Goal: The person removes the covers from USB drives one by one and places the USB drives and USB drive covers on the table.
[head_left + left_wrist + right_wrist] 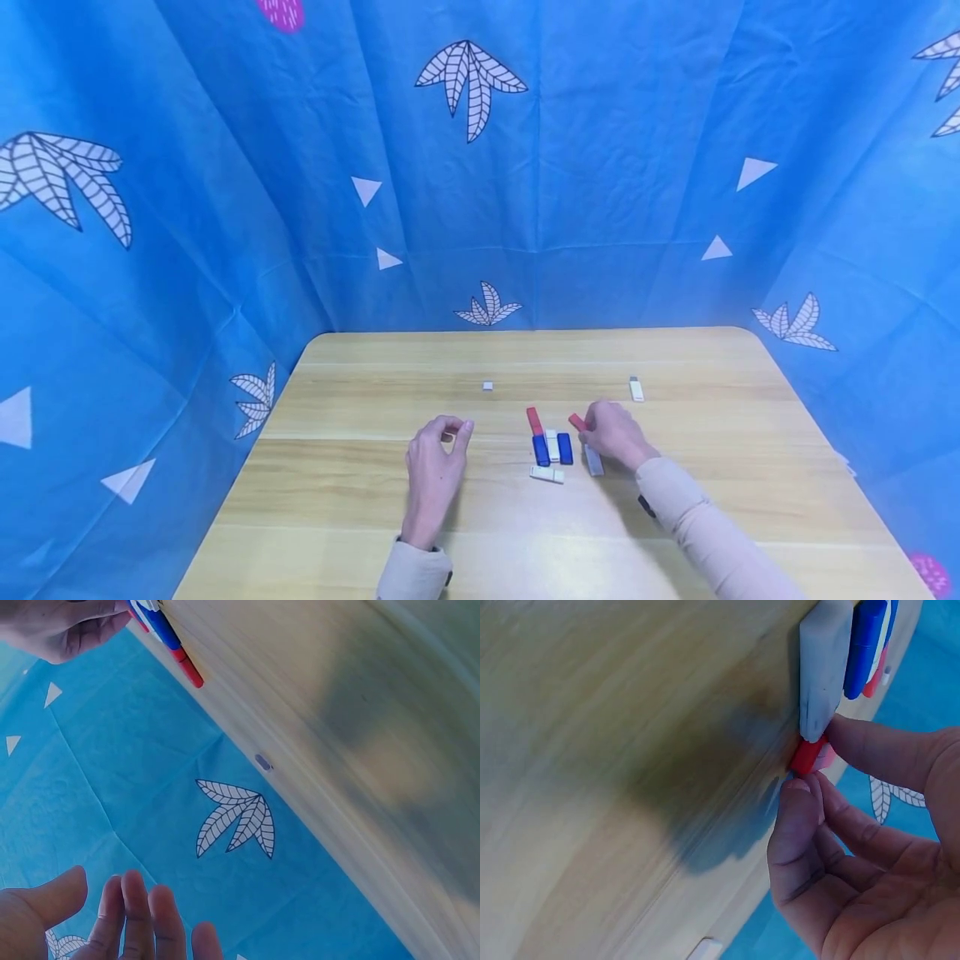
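My right hand (617,432) pinches a red piece (577,422) between thumb and fingertips; in the right wrist view the red piece (808,756) touches the end of a whitish-grey block (824,671). Left of that hand lie two blue pieces (565,448) with a white one (552,446) between them. Another red piece (534,420) extends from the top of the left blue one. Below them a white stick (547,475) lies crosswise. My left hand (436,476) hovers left of the group, fingers loosely bent, holding nothing; its fingers (135,915) show in the left wrist view.
A small white square (487,386) lies farther back on the wooden table (337,483). At the back right is a white stick with a grey end (636,389). A blue patterned curtain (600,167) hangs behind the table and along its sides.
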`<state>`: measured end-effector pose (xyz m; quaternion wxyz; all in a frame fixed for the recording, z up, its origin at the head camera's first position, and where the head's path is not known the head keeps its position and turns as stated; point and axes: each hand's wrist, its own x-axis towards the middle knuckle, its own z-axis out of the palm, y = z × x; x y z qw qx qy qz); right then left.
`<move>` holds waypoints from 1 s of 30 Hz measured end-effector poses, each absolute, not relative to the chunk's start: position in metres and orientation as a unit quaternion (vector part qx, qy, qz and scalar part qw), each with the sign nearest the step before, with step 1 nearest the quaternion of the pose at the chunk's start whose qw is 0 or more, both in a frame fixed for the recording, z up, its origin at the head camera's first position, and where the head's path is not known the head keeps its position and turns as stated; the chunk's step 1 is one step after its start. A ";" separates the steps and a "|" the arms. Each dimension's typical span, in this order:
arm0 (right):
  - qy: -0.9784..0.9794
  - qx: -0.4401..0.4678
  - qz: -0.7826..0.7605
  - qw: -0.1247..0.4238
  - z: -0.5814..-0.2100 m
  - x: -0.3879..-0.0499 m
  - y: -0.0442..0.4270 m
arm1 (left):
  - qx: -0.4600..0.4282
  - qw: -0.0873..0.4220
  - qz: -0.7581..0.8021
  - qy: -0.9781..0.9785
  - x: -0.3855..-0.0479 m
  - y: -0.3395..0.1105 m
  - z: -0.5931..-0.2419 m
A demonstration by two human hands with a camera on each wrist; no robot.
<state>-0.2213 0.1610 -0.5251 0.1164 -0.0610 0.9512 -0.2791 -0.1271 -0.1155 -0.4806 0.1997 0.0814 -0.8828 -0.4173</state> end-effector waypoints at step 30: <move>0.937 -0.021 -0.348 -0.006 -0.493 -0.223 0.170 | 0.029 0.203 -0.432 -0.878 -0.143 -0.094 -0.471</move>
